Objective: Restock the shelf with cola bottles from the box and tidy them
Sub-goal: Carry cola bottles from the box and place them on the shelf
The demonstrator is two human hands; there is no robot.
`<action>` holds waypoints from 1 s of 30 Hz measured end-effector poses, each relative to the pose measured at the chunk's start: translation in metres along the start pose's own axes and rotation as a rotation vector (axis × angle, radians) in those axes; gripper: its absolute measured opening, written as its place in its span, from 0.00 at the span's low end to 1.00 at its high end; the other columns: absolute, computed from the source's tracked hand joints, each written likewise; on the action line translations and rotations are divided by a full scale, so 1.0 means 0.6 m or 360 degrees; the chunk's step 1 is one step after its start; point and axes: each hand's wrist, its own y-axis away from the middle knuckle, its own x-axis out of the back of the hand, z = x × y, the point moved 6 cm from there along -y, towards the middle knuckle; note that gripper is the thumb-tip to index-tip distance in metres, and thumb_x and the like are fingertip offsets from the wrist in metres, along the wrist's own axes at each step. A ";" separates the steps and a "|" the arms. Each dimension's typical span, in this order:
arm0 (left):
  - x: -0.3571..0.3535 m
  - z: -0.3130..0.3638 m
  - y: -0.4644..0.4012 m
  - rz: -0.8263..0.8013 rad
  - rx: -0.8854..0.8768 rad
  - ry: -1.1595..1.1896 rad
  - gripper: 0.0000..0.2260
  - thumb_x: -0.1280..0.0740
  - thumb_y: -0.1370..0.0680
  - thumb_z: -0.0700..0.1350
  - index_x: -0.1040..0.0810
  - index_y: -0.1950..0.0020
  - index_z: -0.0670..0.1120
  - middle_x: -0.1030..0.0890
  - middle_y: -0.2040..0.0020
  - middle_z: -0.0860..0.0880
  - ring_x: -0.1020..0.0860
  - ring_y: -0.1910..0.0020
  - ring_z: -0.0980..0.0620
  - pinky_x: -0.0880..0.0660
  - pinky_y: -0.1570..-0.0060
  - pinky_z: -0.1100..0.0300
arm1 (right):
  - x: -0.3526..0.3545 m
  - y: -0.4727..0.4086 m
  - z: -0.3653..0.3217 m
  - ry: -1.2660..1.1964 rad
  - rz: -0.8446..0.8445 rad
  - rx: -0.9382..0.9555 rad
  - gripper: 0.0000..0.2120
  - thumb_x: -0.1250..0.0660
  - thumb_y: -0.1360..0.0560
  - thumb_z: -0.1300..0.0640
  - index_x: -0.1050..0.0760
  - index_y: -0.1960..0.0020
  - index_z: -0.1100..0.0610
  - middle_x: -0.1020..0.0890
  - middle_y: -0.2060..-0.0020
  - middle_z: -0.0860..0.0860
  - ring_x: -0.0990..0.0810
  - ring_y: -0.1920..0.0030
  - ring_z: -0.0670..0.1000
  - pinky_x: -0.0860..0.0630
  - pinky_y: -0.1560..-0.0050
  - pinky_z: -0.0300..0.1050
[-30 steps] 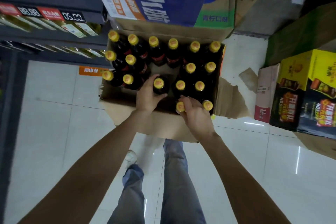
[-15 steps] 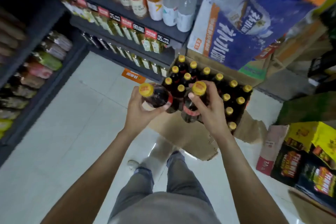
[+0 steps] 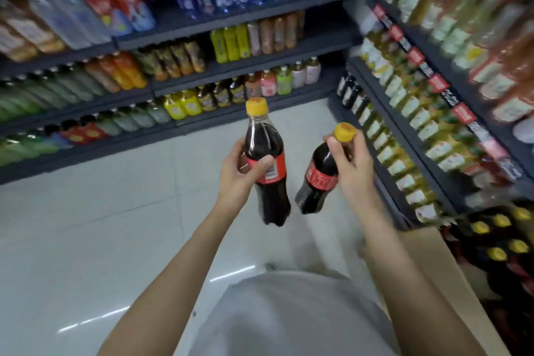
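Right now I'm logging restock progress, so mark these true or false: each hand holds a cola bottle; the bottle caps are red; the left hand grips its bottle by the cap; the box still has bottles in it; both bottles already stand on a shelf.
1. Each hand holds a cola bottle: true. The left hand holds the left cola bottle, the right hand the right cola bottle.
2. The caps are red: false, they are yellow.
3. The left hand grips by the cap: false, it grips around the label.
4. The box still has bottles: true.
5. Both stand on a shelf: false, both are held above the floor.
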 end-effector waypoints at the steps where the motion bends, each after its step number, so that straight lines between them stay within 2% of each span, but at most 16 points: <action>1: 0.053 0.006 -0.006 0.0054 -0.0021 -0.0027 0.16 0.30 0.30 0.43 0.26 0.44 0.49 0.20 0.55 0.55 0.21 0.59 0.64 0.27 0.58 0.70 | -0.057 -0.014 -0.016 -0.0007 -0.0101 0.0029 0.09 0.36 0.22 0.51 0.28 0.48 0.57 0.18 0.51 0.58 0.20 0.48 0.54 0.26 0.43 0.53; 4: 0.204 0.027 -0.028 0.0253 -0.0049 -0.0158 0.19 0.27 0.34 0.47 0.26 0.45 0.55 0.18 0.56 0.57 0.21 0.58 0.62 0.26 0.57 0.68 | -0.222 -0.052 -0.074 0.0007 -0.0381 0.0127 0.05 0.35 0.22 0.51 0.27 0.49 0.52 0.18 0.52 0.54 0.20 0.49 0.51 0.26 0.44 0.52; 6: 0.301 0.047 -0.047 0.0426 -0.0075 -0.0271 0.24 0.23 0.38 0.51 0.26 0.45 0.57 0.18 0.53 0.56 0.20 0.55 0.61 0.24 0.53 0.65 | -0.324 -0.076 -0.119 0.0015 -0.0544 0.0214 0.03 0.35 0.23 0.51 0.28 0.50 0.47 0.17 0.52 0.52 0.20 0.49 0.49 0.26 0.44 0.50; 9: 0.438 0.091 -0.083 0.0666 -0.0172 -0.0519 0.32 0.21 0.41 0.56 0.26 0.40 0.53 0.19 0.49 0.57 0.21 0.50 0.66 0.25 0.47 0.67 | -0.465 -0.117 -0.188 0.0046 -0.0680 0.0382 0.08 0.36 0.22 0.50 0.27 0.47 0.53 0.18 0.52 0.47 0.21 0.49 0.44 0.27 0.46 0.43; 11: 0.524 0.123 -0.115 0.0813 -0.0268 -0.0672 0.31 0.19 0.39 0.53 0.25 0.39 0.52 0.21 0.54 0.61 0.23 0.54 0.69 0.26 0.49 0.70 | -0.555 -0.144 -0.231 -0.0009 -0.0731 0.0479 0.08 0.36 0.22 0.52 0.27 0.47 0.54 0.19 0.53 0.45 0.22 0.51 0.38 0.29 0.49 0.36; 13: 0.609 0.150 -0.150 0.0948 -0.0325 -0.0753 0.29 0.20 0.37 0.51 0.25 0.38 0.50 0.21 0.54 0.59 0.24 0.54 0.66 0.27 0.51 0.72 | -0.640 -0.173 -0.268 -0.0069 -0.0724 0.0543 0.07 0.36 0.22 0.52 0.28 0.47 0.55 0.20 0.54 0.46 0.23 0.53 0.37 0.30 0.50 0.33; 15: 0.698 0.170 -0.190 0.1013 -0.0373 -0.0749 0.29 0.21 0.35 0.50 0.26 0.37 0.48 0.20 0.50 0.56 0.23 0.50 0.63 0.24 0.49 0.69 | -0.726 -0.207 -0.303 -0.0151 -0.0659 0.0614 0.06 0.35 0.22 0.53 0.27 0.47 0.55 0.20 0.54 0.48 0.23 0.53 0.41 0.30 0.50 0.34; 17: 0.784 0.191 -0.224 0.1097 -0.0427 -0.0732 0.29 0.21 0.35 0.50 0.27 0.37 0.49 0.20 0.48 0.57 0.22 0.48 0.64 0.23 0.47 0.64 | -0.807 -0.243 -0.337 -0.0240 -0.0632 0.0623 0.06 0.34 0.23 0.53 0.26 0.48 0.53 0.20 0.55 0.47 0.23 0.53 0.45 0.29 0.49 0.38; 20: 0.902 0.235 -0.272 0.1217 -0.0516 -0.0714 0.29 0.21 0.34 0.47 0.28 0.37 0.48 0.23 0.49 0.61 0.24 0.50 0.68 0.27 0.49 0.73 | -0.915 -0.294 -0.397 -0.0321 -0.0593 0.0684 0.05 0.33 0.23 0.52 0.26 0.49 0.51 0.21 0.56 0.43 0.23 0.53 0.43 0.28 0.47 0.38; 23: 1.008 0.276 -0.328 0.1273 -0.0662 -0.0649 0.27 0.22 0.33 0.44 0.29 0.38 0.48 0.23 0.48 0.60 0.21 0.51 0.58 0.24 0.51 0.68 | -1.008 -0.338 -0.460 -0.0419 -0.0559 0.0792 0.05 0.33 0.23 0.52 0.27 0.49 0.46 0.21 0.53 0.45 0.22 0.49 0.44 0.28 0.44 0.39; 25: 1.075 0.293 -0.374 0.1300 -0.0740 -0.0566 0.26 0.22 0.32 0.43 0.30 0.38 0.48 0.22 0.44 0.55 0.22 0.46 0.60 0.24 0.45 0.65 | -1.062 -0.364 -0.503 -0.0444 -0.0527 0.0923 0.06 0.34 0.23 0.50 0.28 0.48 0.44 0.20 0.51 0.49 0.22 0.47 0.49 0.27 0.42 0.44; 27: 1.137 0.308 -0.425 0.1348 -0.0807 -0.0514 0.28 0.22 0.32 0.46 0.31 0.36 0.48 0.23 0.39 0.50 0.24 0.38 0.57 0.26 0.38 0.57 | -1.116 -0.390 -0.541 -0.0461 -0.0494 0.1031 0.08 0.35 0.23 0.49 0.28 0.46 0.49 0.21 0.49 0.54 0.22 0.46 0.52 0.26 0.42 0.48; 30: 1.219 0.333 -0.513 0.1352 -0.0863 -0.0467 0.29 0.22 0.32 0.46 0.31 0.35 0.50 0.24 0.37 0.48 0.25 0.37 0.55 0.27 0.36 0.55 | -1.196 -0.434 -0.594 -0.0474 -0.0422 0.1145 0.09 0.34 0.23 0.50 0.29 0.44 0.50 0.21 0.48 0.56 0.22 0.46 0.55 0.26 0.41 0.54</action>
